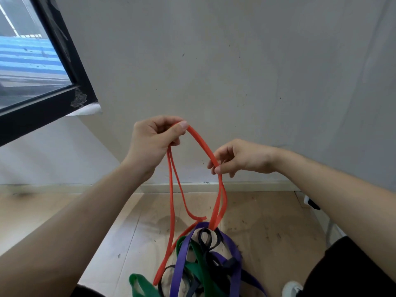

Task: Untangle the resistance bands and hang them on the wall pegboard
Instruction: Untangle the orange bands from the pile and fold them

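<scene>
Mid-frame, left hand [153,142] pinches the top of the red band [201,144] between thumb and fingers. Right hand [240,158] pinches the same red band lower down, right of centre. Red strands hang from both hands down into a tangle at bottom centre: purple band [182,260], green band [194,257], black band [209,240], all knotted together above the wooden floor [267,221]. Grey wall [235,61] behind, black-framed window [64,50] upper left. White shoe [292,288] at lower right.
</scene>
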Motion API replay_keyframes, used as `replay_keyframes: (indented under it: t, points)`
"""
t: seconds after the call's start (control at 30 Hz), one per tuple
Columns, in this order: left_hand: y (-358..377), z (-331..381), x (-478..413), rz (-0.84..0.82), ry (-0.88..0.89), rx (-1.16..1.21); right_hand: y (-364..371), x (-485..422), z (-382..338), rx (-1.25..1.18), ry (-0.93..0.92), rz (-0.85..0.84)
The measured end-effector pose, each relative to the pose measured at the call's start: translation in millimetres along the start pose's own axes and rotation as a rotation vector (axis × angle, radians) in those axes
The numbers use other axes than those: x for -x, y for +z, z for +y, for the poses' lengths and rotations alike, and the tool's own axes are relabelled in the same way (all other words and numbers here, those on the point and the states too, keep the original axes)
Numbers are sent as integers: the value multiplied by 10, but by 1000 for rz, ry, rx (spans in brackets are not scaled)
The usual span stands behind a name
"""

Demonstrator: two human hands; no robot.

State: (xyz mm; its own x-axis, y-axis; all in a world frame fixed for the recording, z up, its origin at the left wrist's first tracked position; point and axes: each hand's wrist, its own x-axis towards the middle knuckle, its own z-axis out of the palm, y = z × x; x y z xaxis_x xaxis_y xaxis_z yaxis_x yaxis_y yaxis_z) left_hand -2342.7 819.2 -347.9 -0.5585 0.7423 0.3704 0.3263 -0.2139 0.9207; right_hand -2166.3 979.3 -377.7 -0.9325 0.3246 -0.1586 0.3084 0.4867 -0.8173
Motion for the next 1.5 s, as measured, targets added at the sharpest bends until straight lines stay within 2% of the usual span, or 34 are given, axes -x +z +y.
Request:
replay_keyframes:
  t: [0.2,0.3,0.6,0.77,0.87,1.03,1.1,1.33,1.5]
  points:
    - [-179,-56,-75,60,-46,7,-92,19,20,-157,-51,98]
    - [-259,-94,-101,39,-89,25,-127,34,1,-222,-64,135]
    - [-68,-31,53,-277,-70,-126,-49,34,-73,-265,-112,52]
    - [77,-43,116,-376,-14,-241,35,43,-175,-314,-155,52]
    - [80,-48,103,-349,-29,-233,34,68,-201,-324,-153,58]
    - [58,-28,69,-196,-32,-164,88,84,-148,-101,-78,34]
    - [48,-23,59,-150,-32,-145,98,71,-137,-84,-67,49]
    - [-68,-50,-7,-43,-41,-94,-54,76,-93,-314,-52,130]
    - [-147,-73,-21,-58,-68,-117,-79,57,-75,-524,-99,211]
